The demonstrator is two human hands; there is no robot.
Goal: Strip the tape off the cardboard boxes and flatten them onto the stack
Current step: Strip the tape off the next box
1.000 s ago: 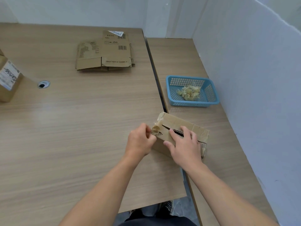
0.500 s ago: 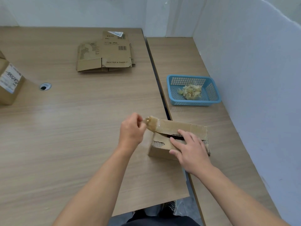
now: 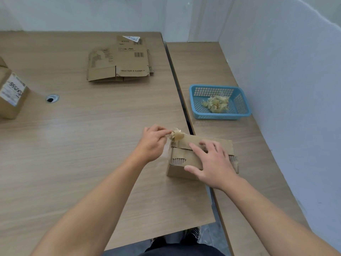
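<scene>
While the left hand (image 3: 154, 143) pinches a crumpled strip of tape (image 3: 177, 136) between thumb and curled fingers at the far left corner of the small cardboard box (image 3: 180, 170), the right hand (image 3: 212, 163) lies flat on the box's top. Its fingers are spread and straight, holding nothing and only pressing down. The box stands on the surface (image 3: 92, 135) close to the person, across the seam where two desktops meet, its top flaps parted along a dark slit.

The step in hand, by my reading, is the stripping. The tape looks lifted at that corner, but whether its other end is free of the cardboard cannot be told. The next move likely calls for a steady pull away from the box against the right hand's pressure. The wad would then go to the basket before the box is collapsed. The thin tape may tear or cling to the fingers.

The blue plastic basket (image 3: 217, 116) sits to the right, well apart from the box, and holds a loose heap of yellowish tape scraps (image 3: 215, 105). The stack of flattened boxes (image 3: 118, 61) lies at the far side of the surface, printed faces up. A labelled box (image 3: 11, 97) stands upright at the left edge, not yet flattened; what is in it, if anything, cannot be seen.
</scene>
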